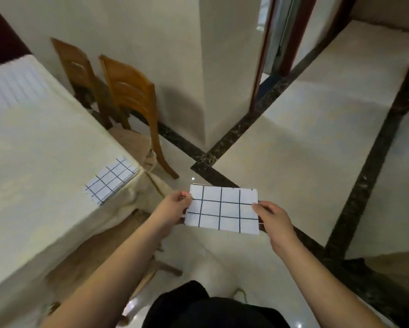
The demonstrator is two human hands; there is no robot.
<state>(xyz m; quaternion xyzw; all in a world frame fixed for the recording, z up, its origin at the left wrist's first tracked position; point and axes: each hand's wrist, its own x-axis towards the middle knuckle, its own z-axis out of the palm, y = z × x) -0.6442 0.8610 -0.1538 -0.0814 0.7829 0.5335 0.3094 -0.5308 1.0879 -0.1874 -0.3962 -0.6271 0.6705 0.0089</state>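
A white sheet of paper (222,209) with a hand-drawn dark grid hangs in the air over the floor, held flat between both hands. My left hand (175,207) pinches its left edge, thumb on top. My right hand (273,218) pinches its right edge the same way. A second gridded sheet (111,181) lies on the corner of the table (33,162), which is covered in a cream cloth, to my left.
Two wooden chairs (132,100) stand by the wall beyond the table. A white pillar (222,91) rises ahead, with a doorway (277,43) right of it. The tiled floor (305,138) has dark border strips. A lined white sheet (11,88) lies at the table's far end.
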